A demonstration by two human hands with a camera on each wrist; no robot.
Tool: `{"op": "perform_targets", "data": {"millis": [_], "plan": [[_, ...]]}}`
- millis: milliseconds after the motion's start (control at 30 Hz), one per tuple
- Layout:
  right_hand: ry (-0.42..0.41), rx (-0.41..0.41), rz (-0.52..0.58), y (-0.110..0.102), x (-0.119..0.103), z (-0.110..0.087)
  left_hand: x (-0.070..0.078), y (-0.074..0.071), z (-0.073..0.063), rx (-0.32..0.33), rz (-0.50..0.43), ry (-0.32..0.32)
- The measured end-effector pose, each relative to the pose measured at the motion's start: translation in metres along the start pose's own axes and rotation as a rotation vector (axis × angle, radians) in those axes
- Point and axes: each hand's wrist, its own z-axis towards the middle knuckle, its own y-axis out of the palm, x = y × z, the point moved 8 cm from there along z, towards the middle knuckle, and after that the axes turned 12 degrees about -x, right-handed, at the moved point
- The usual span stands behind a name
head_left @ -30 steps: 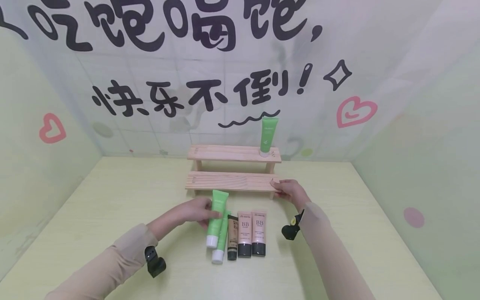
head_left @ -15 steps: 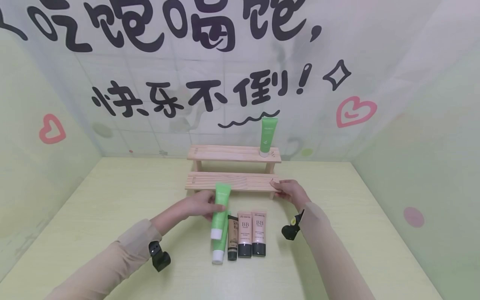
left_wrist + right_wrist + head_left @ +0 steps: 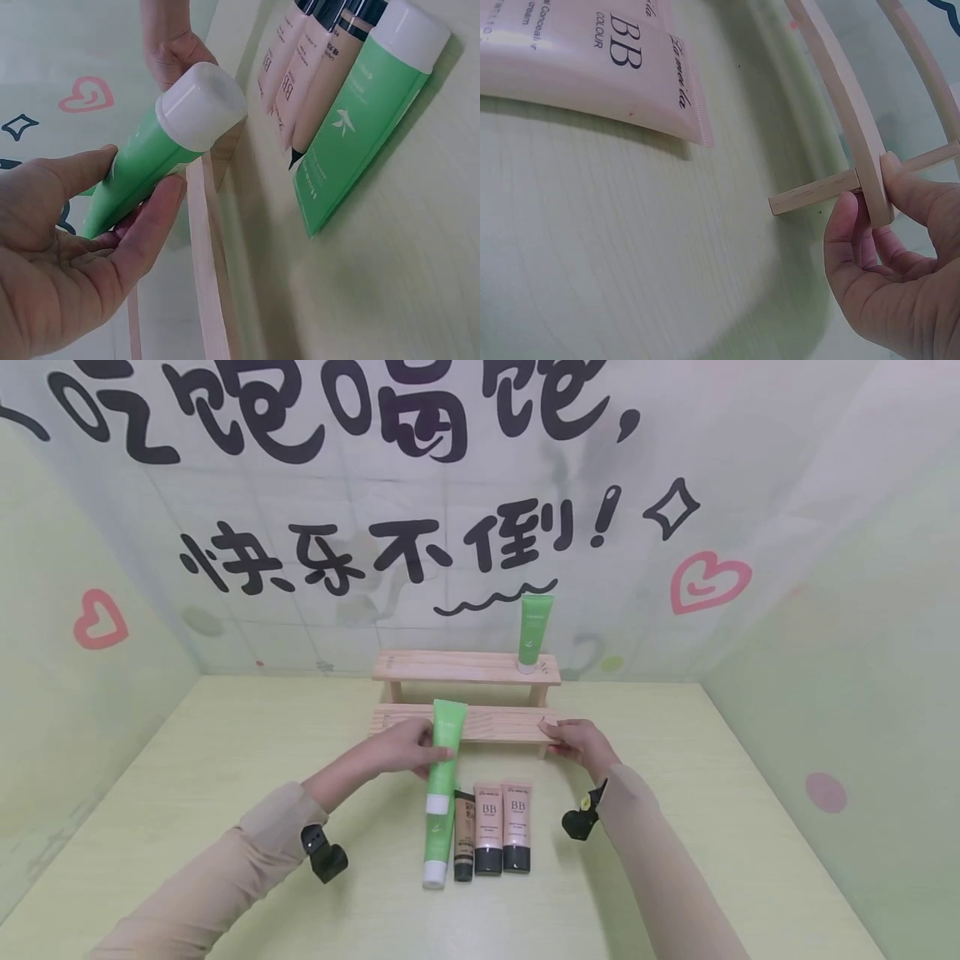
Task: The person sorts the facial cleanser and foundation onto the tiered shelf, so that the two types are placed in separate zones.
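My left hand (image 3: 405, 746) grips a green squeeze tube (image 3: 448, 727), its white cap pointing down, in front of the lower step of a two-step wooden rack (image 3: 502, 724). In the left wrist view, thumb and fingers pinch the tube's body (image 3: 142, 176) from both sides, leaving the cap free. My right hand (image 3: 579, 745) pinches the right end of that lower step, thumb on top and fingers beneath, as the right wrist view shows. A second green tube (image 3: 435, 852) lies on the table, partly covered by the held one in the head view.
On the upper step's right end another green tube (image 3: 535, 631) stands on its cap. A brown tube (image 3: 464, 835) and two pink BB cream tubes (image 3: 488, 828) lie side by side on the table, in front of the rack. A printed cloth (image 3: 315, 485) hangs behind.
My left hand has carried the green tube up and forward from the row of tubes to the lower step. The right hand stays on the rack's end.
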Motion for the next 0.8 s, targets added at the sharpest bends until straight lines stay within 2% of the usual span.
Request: {"op": "perform_targets", "data": {"millis": [333, 667, 800], "plan": [[0.013, 0.014, 0.009, 0.0, 0.001, -0.001, 0.008, -0.013, 0.001, 0.016, 0.003, 0.031], [0.01, 0.007, 0.003, 0.001, 0.001, -0.001, 0.021, -0.025, 0.0, 0.074, 0.079, 0.068], [0.028, 0.019, -0.001, -0.002, 0.002, 0.003, 0.027, -0.03, -0.001, 0.093, 0.063, 0.067]]}}
